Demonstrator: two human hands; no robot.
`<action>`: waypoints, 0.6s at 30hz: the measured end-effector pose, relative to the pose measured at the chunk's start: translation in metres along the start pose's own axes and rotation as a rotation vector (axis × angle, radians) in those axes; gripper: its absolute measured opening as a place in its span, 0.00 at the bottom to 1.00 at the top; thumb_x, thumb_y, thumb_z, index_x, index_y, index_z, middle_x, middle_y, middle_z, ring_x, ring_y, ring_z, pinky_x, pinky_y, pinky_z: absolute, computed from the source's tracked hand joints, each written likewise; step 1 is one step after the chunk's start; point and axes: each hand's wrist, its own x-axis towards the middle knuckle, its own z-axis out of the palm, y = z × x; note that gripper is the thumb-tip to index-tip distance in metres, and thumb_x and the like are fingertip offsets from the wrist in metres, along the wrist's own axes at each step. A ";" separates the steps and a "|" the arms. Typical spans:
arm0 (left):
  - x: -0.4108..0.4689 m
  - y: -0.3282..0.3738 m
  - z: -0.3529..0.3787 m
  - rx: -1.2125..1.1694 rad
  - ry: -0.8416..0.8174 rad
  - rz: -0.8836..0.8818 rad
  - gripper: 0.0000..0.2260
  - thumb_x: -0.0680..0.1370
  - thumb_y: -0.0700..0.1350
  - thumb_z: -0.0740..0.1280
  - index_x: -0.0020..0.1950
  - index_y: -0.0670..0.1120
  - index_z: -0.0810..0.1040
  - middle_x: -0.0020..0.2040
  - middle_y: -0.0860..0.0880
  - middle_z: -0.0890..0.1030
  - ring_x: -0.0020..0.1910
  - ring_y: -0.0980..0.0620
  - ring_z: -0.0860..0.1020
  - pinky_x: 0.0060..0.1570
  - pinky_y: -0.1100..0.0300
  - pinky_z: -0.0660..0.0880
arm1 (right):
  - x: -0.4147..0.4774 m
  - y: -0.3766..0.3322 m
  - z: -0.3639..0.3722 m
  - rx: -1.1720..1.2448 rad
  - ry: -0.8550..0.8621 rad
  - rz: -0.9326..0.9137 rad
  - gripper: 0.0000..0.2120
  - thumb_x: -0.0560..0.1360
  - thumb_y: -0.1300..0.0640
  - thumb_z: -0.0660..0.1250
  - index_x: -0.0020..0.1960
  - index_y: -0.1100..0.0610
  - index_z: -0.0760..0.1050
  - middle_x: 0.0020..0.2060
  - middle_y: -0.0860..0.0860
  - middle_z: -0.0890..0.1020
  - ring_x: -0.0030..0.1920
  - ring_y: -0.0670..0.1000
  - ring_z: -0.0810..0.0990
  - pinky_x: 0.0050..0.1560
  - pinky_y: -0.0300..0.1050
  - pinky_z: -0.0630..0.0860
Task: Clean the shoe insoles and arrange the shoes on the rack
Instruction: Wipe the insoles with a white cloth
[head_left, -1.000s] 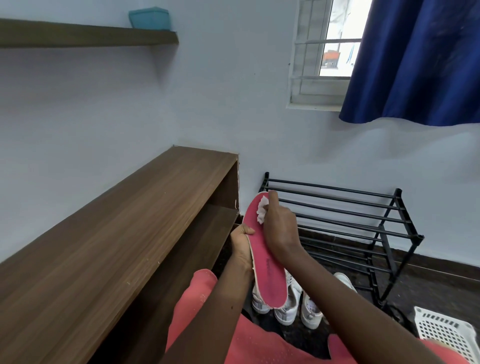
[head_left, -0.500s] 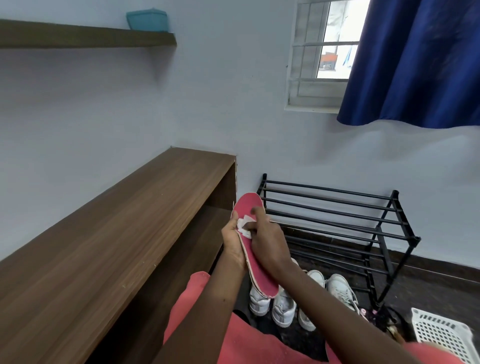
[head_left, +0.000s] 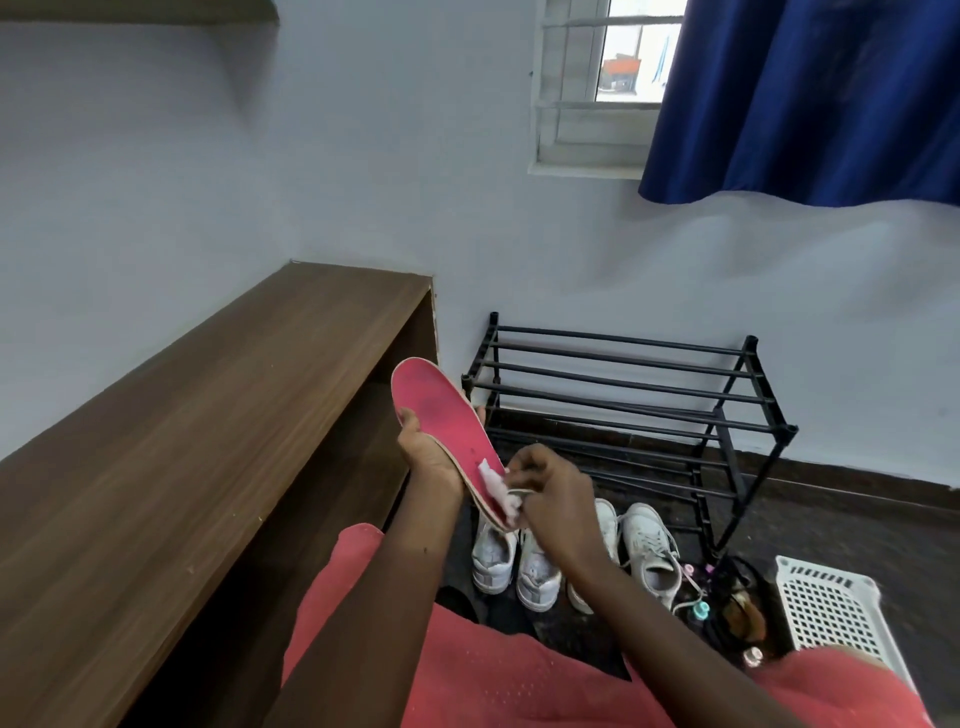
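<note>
Head view: the left hand (head_left: 431, 460) holds the pink insole (head_left: 441, 410) up at a tilt, toe end highest, with the thumb on one edge and the fingers curled behind it to the other. The right hand (head_left: 553, 501) pinches a white tissue (head_left: 493, 483) in bent fingers, pressed on the insole's heel end. Below, four white shoes (head_left: 649, 556) stand in a row on the floor, just in front of the black rack (head_left: 623, 374) by the wall. A white basket (head_left: 826, 603) sits near the rack's right end.

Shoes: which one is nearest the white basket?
The rightmost shoe, beside the rack's front leg; the other three stand to its left, further from the basket.
</note>
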 end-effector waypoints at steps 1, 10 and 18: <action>0.004 -0.003 -0.001 0.004 0.002 -0.003 0.28 0.80 0.60 0.52 0.71 0.41 0.66 0.55 0.38 0.77 0.53 0.38 0.76 0.60 0.41 0.72 | 0.008 0.006 -0.008 -0.020 -0.008 0.032 0.14 0.67 0.72 0.63 0.44 0.55 0.78 0.38 0.47 0.83 0.39 0.46 0.81 0.37 0.43 0.78; 0.019 -0.038 -0.012 0.110 0.000 -0.012 0.25 0.80 0.61 0.51 0.65 0.43 0.69 0.49 0.41 0.78 0.45 0.41 0.77 0.51 0.46 0.74 | 0.055 0.073 -0.039 0.324 -0.490 0.602 0.23 0.66 0.83 0.46 0.47 0.69 0.75 0.39 0.58 0.79 0.38 0.52 0.80 0.33 0.38 0.78; 0.029 -0.129 -0.058 0.688 0.065 -0.149 0.14 0.77 0.35 0.63 0.62 0.41 0.73 0.48 0.40 0.79 0.45 0.41 0.79 0.47 0.48 0.77 | 0.048 0.180 -0.046 0.103 -0.213 0.722 0.16 0.71 0.78 0.54 0.39 0.63 0.75 0.33 0.54 0.77 0.33 0.51 0.76 0.33 0.38 0.75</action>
